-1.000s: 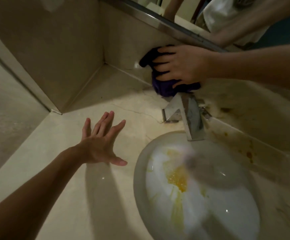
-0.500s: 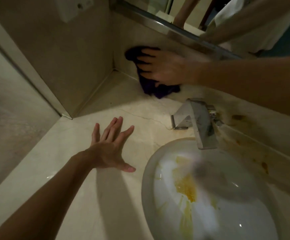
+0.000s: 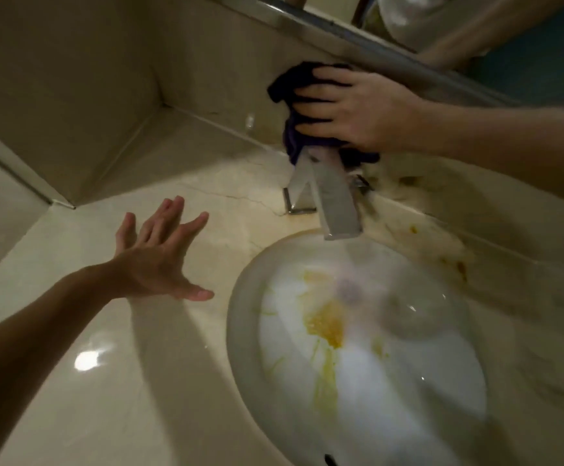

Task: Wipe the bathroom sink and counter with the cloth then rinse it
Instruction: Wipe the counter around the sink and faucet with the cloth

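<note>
We press the dark cloth [image 3: 302, 79] flat on the wall just behind the tap [image 3: 327, 193] with our right hand [image 3: 354, 109], its grip spread on it to rub, while our left hand [image 3: 159, 260] hovers open and empty over the bench [image 3: 105, 381] for balance.

Cracked beige marble counter [image 3: 179, 391], stained sink [image 3: 240, 351] set in, chrome faucet [image 3: 334, 200] behind

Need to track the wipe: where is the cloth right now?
In the head view, the dark cloth is upper right of centre, pressed by the right hand against the backsplash just below the mirror frame, directly behind the faucet.
</note>
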Tool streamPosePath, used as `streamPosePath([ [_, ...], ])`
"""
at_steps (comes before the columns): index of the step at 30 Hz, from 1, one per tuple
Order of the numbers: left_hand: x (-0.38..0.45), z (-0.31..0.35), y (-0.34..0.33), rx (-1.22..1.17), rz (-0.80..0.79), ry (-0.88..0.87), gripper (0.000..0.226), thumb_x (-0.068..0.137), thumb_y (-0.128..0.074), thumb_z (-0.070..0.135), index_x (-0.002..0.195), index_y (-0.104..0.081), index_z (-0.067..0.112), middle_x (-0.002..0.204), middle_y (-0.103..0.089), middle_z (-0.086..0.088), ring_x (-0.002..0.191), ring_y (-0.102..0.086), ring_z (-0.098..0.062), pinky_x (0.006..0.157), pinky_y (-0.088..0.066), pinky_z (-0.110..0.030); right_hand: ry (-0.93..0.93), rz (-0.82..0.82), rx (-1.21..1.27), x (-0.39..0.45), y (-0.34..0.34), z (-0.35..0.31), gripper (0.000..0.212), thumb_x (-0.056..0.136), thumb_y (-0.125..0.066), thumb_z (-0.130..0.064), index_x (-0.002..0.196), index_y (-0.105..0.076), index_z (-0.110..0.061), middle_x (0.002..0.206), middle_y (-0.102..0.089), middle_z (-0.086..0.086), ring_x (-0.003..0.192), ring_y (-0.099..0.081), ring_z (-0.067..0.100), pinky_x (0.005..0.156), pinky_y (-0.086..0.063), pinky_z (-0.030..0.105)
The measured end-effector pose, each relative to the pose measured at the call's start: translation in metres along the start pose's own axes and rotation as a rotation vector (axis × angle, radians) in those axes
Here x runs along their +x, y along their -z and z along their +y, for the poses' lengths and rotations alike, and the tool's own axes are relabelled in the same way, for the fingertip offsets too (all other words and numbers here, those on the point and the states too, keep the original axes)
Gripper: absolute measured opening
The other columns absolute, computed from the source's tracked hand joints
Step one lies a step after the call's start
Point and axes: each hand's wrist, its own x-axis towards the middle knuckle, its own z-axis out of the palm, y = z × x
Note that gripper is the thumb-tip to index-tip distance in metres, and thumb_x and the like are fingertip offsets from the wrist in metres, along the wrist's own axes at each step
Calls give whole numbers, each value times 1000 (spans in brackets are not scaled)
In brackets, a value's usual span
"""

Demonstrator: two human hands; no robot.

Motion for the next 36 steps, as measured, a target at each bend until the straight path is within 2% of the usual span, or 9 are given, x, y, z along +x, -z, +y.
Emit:
streamPosePath([
  [4, -2, 3, 0, -2, 9, 62, 128, 38, -55, 96, 133, 26, 64, 149, 43, 12, 137, 41, -8, 111, 21, -49, -81, -14, -21, -120, -30, -30, 46, 107, -30, -17, 151, -36, -8, 160, -32, 20, 151, -22, 38, 127, -6, 50],
  [8, 11, -15, -14, 41, 111, 36, 126, 41, -63, 91, 145, -1, 58, 161, 19, 12, 147, 20, -11, 103, 35, -33, -104, -82, 26, -207, -51, -63, 57, 94, -57, -10, 149, -42, -6, 157, -37, 21, 147, -31, 40, 126, -8, 49],
  [11, 15, -27, -24, 226, 118, -13, 127, 44, -55, 94, 151, -7, 45, 164, 6, 3, 150, 3, -22, 113, -6, -66, -122, -83, 9, -239, -68, -81, 71, 86, -71, -6, 150, -39, -5, 157, -37, 22, 146, -29, 40, 126, -2, 47],
  [16, -15, 62, -15, 29, 296, -183, 81, 82, -27, 75, 153, -8, 40, 161, -17, 1, 141, -26, -20, 108, -24, -51, 1, -83, -170, -180, -87, -93, 59, 98, -39, -8, 155, -26, -6, 166, -19, 17, 153, -15, 36, 127, -4, 51],
  [21, 0, 85, -56, 76, 280, -99, 79, 93, -42, 56, 154, 2, 32, 164, 0, -2, 150, -4, -21, 113, -11, -60, -65, -49, -117, -136, -90, -90, 50, 99, -54, -15, 148, -44, -9, 159, -38, 11, 149, -30, 31, 126, -10, 47],
  [26, 4, 84, -55, 17, 220, -41, 87, 92, -54, 44, 151, 8, 40, 163, 12, 6, 149, 13, -13, 116, 1, -54, -242, -95, 111, -181, -93, -115, 47, 107, -26, -15, 153, -34, -9, 163, -31, 12, 152, -25, 31, 126, -16, 47],
  [29, 2, 88, -52, 10, 209, -37, 91, 89, -57, 47, 152, 9, 40, 163, 15, 4, 148, 15, -14, 116, 4, -51, -469, -157, 313, -236, -84, -154, 52, 107, -31, -32, 156, -30, -15, 163, -30, 9, 152, -23, 30, 127, -7, 46],
  [34, 1, 87, -52, 21, 222, -19, 93, 81, -50, 65, 152, 4, 41, 163, 10, 4, 149, 10, -14, 115, 0, -54, -1374, -87, 977, -279, -58, -231, 48, 104, -45, -43, 147, -48, -24, 147, -54, 8, 130, -51, 34, 110, -34, 44],
  [36, 0, 87, -52, 31, 225, -10, 97, 71, -42, 72, 152, 3, 42, 164, 7, 5, 149, 7, -14, 115, -2, -55, -1570, -111, 1107, -265, -48, -229, 42, 105, -45, -40, 143, -53, -23, 141, -58, 9, 127, -52, 35, 106, -36, 44],
])
